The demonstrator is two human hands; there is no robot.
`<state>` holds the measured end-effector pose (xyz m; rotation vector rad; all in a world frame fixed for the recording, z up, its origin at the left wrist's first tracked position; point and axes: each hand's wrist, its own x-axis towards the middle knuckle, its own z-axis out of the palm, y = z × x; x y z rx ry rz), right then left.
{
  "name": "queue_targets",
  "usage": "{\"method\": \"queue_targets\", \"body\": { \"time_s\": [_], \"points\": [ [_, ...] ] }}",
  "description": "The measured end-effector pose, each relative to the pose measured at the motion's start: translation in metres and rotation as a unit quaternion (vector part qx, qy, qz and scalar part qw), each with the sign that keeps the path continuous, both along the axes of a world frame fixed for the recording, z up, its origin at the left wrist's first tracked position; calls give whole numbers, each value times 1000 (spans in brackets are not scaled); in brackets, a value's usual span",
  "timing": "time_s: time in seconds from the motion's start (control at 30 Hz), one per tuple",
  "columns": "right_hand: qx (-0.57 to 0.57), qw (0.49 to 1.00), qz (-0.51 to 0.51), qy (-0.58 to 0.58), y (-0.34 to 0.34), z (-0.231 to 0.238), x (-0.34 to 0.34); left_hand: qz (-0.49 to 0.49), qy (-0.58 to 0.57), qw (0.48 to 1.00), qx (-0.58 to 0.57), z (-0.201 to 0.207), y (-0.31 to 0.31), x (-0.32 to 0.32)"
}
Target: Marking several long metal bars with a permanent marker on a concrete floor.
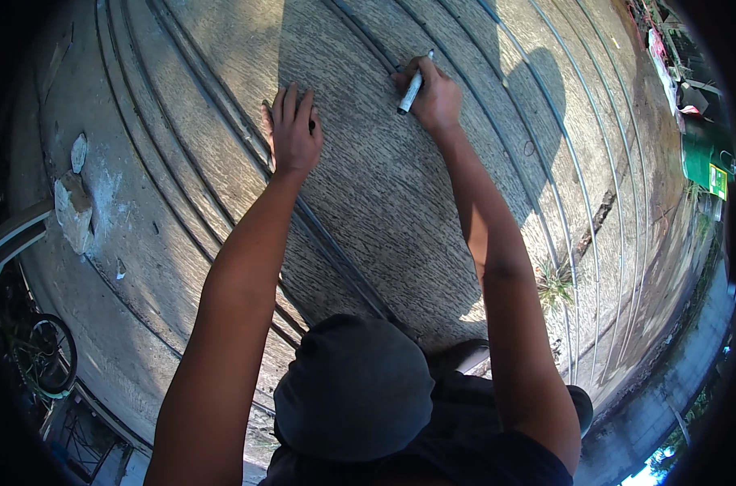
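Nearest me I record a rounded form in dark grey cloth (pixel 352 393), centred at the lower edge between two bare forearms. Beyond it, I note the left hand (pixel 293 134) reaching over a pair of long, thin rods (pixel 336 251). Its fingers are extended and slightly spread. A small dark spot shows beside the thumb; I cannot tell whether anything is pinched there.

Slightly farther ahead, my right hand (pixel 437 97) has its fingers pinching a white marker (pixel 413 91), which is tilted, one black end toward the lower left. The marker is above the rough concrete ground (pixel 384 194), just beside further rods; I cannot confirm contact with them. The rods run lengthwise, roughly side by side, curved by the lens.

Farther out, a tufted plant (pixel 555 285) grows to the right, near the rods. Well to the left I find a pale broken block (pixel 74 212) with white powder beside it. At the margins stand a bicycle wheel (pixel 51 356), lower left, and a green container (pixel 697 154), upper right.
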<state>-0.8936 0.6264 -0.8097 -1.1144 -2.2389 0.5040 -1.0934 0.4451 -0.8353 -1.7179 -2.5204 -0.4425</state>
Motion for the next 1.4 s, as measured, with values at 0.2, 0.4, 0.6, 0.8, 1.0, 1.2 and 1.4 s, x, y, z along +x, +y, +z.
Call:
{"method": "queue_targets", "body": {
  "time_s": [0.2,0.4,0.6,0.8,1.0,1.2,1.4],
  "points": [
    [0,1000,-24,-11,-1,-4,-7,-4,0,1000,-10,-1,0,0],
    [15,1000,-18,-12,1,-6,-8,1,-2,1000,-7,-1,1,-1],
    [6,1000,-2,16,0,-4,-6,4,6,1000,-17,-1,1,0],
    [11,1000,-12,15,-3,-1,-7,-4,-2,1000,-13,0,-1,0],
    [3,1000,6,17,-1,-5,-5,-5,1,1000,-6,0,0,0],
    [-11,996,20,88,-6,-8,-5,-4,-7,1000,-3,3,2,1],
    [55,991,-18,118,-9,4,-48,1,-11,1000,-6,2,0,0]
  ]
}}
